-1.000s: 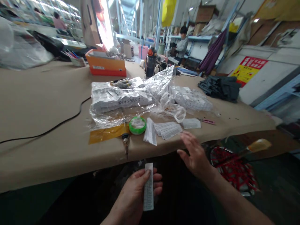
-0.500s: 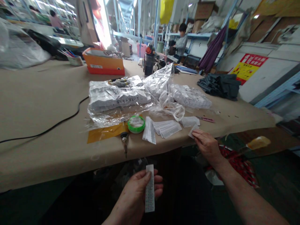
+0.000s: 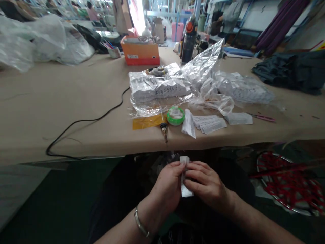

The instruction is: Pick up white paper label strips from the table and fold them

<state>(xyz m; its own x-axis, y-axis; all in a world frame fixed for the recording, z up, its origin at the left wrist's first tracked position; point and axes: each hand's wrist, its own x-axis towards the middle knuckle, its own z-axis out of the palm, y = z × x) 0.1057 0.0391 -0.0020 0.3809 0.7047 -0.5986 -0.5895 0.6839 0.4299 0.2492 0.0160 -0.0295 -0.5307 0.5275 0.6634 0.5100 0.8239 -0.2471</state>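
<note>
Low in front of the table edge, my left hand point(image 3: 167, 184) pinches printed white label strips point(image 3: 186, 191) between thumb and fingers. My right hand point(image 3: 208, 183) is closed against the same strips from the other side, its fingers across them. Two strip tops stick up slightly apart; the fingers cover the middle. On the table above lie a stack of labels point(image 3: 189, 124), a fanned pile of labels point(image 3: 212, 124) and another flat pile point(image 3: 239, 118). Left of these are a green round tub point(image 3: 175, 116) with white stuff inside and a soldering iron point(image 3: 164, 129), its tip over the edge.
Clear plastic bags of white bundles point(image 3: 159, 88) lie behind the labels. Farther back stand an orange box point(image 3: 141, 54) and a bottle point(image 3: 188, 44). A black cable point(image 3: 101, 117) curves leftward. Pink-handled scissors point(image 3: 264, 118) lie right; a basket with red strips point(image 3: 289, 183) is below.
My right hand has come from the label pile at the right down to my left hand, bringing a label against the strip there. The view has turned left and downward.
</note>
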